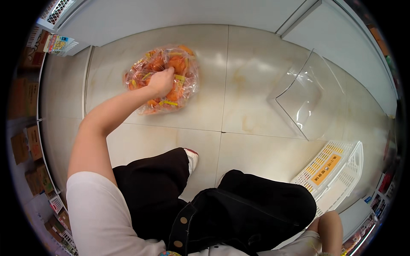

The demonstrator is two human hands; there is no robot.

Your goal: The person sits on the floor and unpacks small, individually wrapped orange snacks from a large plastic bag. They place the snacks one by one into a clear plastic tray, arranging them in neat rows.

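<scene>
Black clothing (252,209) with round metal buttons is spreading closest to the camera, between a light sleeve (98,209) on the left arm and a bent right arm (331,228) at the lower right. From that sleeve, the left arm (113,115) is reaching forward, and the left hand (163,81) is clamping down with curled fingers on the top of a clear plastic bag (179,85). This bag is lying on the tiled floor (252,106) directly under the left hand, its crinkled film bulging out all round the fist and showing orange packets with yellow patches inside. The right hand is hiding from view, so I cannot tell whether it is gripping anything. Well to the right of the left hand, a clear plastic bin (307,98) is resting on the floor. Nearer the right arm, a white basket (341,170) is sitting just beyond it, carrying an orange label (326,169). Behind the left hand, towards the body, a white shoe (192,161) is poking out. Farther left of that hand, brown boxes (35,141) are lining shelves.
</scene>
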